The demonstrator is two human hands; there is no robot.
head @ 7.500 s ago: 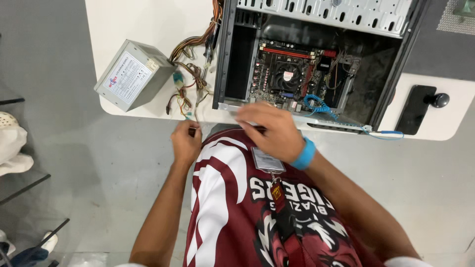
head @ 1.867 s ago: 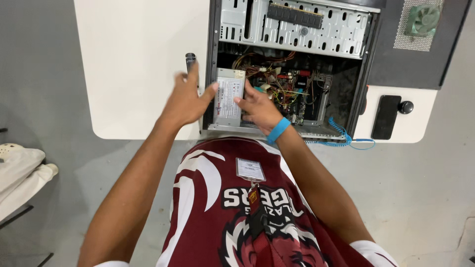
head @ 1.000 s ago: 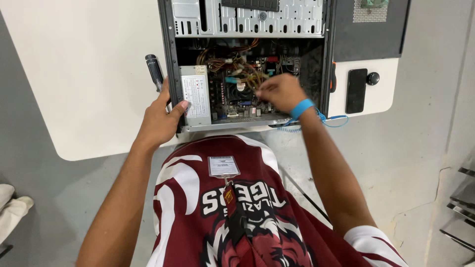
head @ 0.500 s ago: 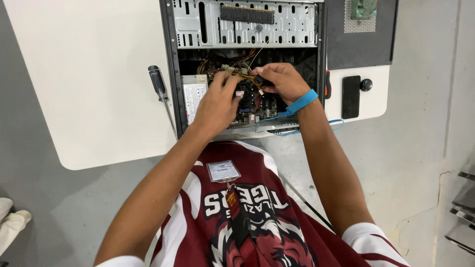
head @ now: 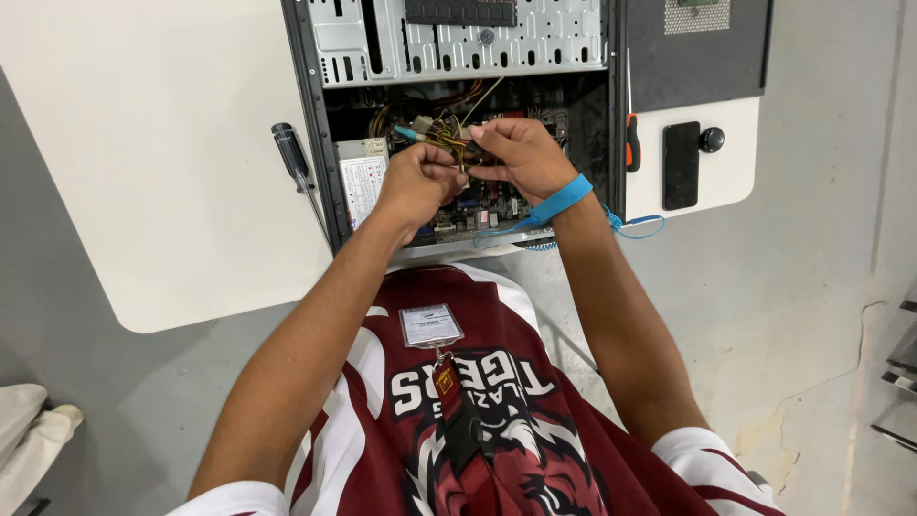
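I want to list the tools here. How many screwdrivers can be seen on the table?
2. A black-handled screwdriver lies left of the open computer case; an orange-and-black one lies at its right edge, beside the black phone. Others may be hidden.

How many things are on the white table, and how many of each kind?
Computer case, open: 1
Screwdrivers: 2, black handle and orange handle
Black phone: 1
Black knob: 1
Total: 5
Both hands, left and right, are inside the case on the bundle of wires.
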